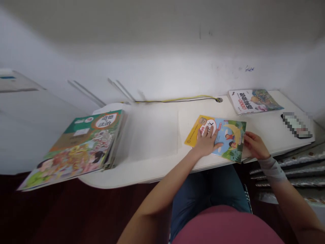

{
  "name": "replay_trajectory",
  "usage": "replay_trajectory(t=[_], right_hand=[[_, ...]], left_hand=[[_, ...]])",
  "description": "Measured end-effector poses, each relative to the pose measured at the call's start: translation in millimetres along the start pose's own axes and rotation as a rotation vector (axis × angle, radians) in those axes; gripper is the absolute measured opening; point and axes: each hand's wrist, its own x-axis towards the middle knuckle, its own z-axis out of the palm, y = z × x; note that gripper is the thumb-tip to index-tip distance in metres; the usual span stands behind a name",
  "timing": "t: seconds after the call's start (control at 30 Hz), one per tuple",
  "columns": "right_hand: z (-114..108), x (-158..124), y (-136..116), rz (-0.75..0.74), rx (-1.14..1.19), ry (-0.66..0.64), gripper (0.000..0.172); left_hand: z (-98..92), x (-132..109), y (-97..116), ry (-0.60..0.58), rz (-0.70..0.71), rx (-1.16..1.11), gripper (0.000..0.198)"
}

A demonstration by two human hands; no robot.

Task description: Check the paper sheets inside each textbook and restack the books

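Observation:
A thin picture book point(229, 135) with a yellow and blue cover lies at a slant on the white desk, a moon and children drawn on it. My left hand point(207, 140) rests flat on the yellow side of the cover, fingers spread. At the book's right edge, my right hand point(255, 145) has its thumb and fingers closed on the border. To the left of the book, a pale translucent sheet point(154, 132) is spread on the desk.
A stack of books point(83, 145) overhangs the desk's left end. Another book point(254, 101) lies at the back right, near a phone point(297, 125). Yellow and black cables point(175, 99) run along the wall into a hole. Silvery wrapped rolls point(291, 173) sit below the desk's right side.

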Motion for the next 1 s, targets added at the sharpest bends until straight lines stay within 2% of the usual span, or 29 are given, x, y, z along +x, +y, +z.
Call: replay_trajectory(t=[0.07,0.13,0.2,0.27,0.3,0.37,0.5,0.6,0.73,0.87,1.0], right_hand=[[-6.1,15.9,-4.5,-0.031,-0.054,0.065,0.037],[-9.9,35.1,-8.5,-0.048,-0.103,0.107,0.034],[-10.5,54.9,-11.4,-0.061,-0.118,0.135,0.03],[-7.6,72.4,-13.1,-0.085,-0.11,0.159,0.029],[-5.1,79.5,-13.5,-0.102,-0.102,0.172,0.028],[0.9,89.9,-14.0,-0.141,-0.074,0.198,0.027],[9.6,98.2,-15.9,-0.234,-0.005,0.242,0.027],[10.8,100.4,-18.9,-0.291,0.006,0.246,0.025],[9.9,102.1,-24.6,-0.32,-0.076,0.217,0.028],[8.5,97.8,-32.9,-0.376,-0.258,0.216,0.033],[6.5,94.6,-32.8,-0.388,-0.651,0.274,0.031]], left_hand=[[-1.5,10.4,-3.5,-0.053,0.036,-0.008,0.07],[-10.1,22.0,-13.2,-0.012,0.022,-0.029,0.06],[-22.7,37.5,-29.6,0.093,-0.147,-0.1,0.043],[-34.9,56.0,-49.7,0.196,-0.397,-0.208,0.032],[-39.8,65.3,-59.6,0.221,-0.47,-0.244,0.029],[-45.9,81.9,-77.1,0.237,-0.532,-0.313,0.029],[-47.6,100.4,-98.1,0.239,-0.56,-0.51,0.033],[-46.3,103.9,-104.7,0.249,-0.562,-0.65,0.034],[-47.9,102.5,-108.2,0.25,-0.535,-0.728,0.035],[-52.1,100.0,-107.9,0.25,-0.486,-0.735,0.037],[-49.5,103.5,-102.1,0.251,-0.407,-0.678,0.029]])
